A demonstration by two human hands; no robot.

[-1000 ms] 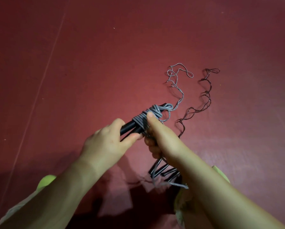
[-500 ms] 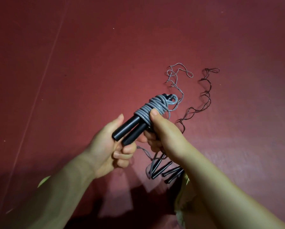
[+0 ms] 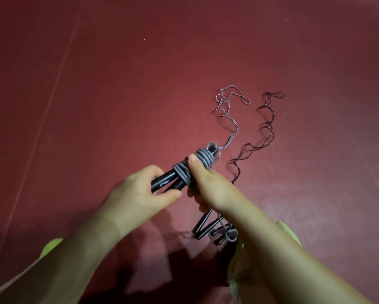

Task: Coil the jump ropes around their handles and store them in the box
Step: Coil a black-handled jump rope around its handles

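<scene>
Both hands, left hand [image 3: 138,194] and right hand [image 3: 208,183], hold the half-wrapped black handles [image 3: 168,183]; grey cord [image 3: 228,119] trails toward one o'clock, no box seen.

- A dark red floor [image 3: 140,84] is spreading out beneath me, a pale seam line [image 3: 59,77] running across it.
- Yellow-green fabric [image 3: 50,246] is showing at my knees.

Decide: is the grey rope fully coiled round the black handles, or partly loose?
Partly loose. Grey rope wraps the handles, but its tail still trails across the floor.
</scene>
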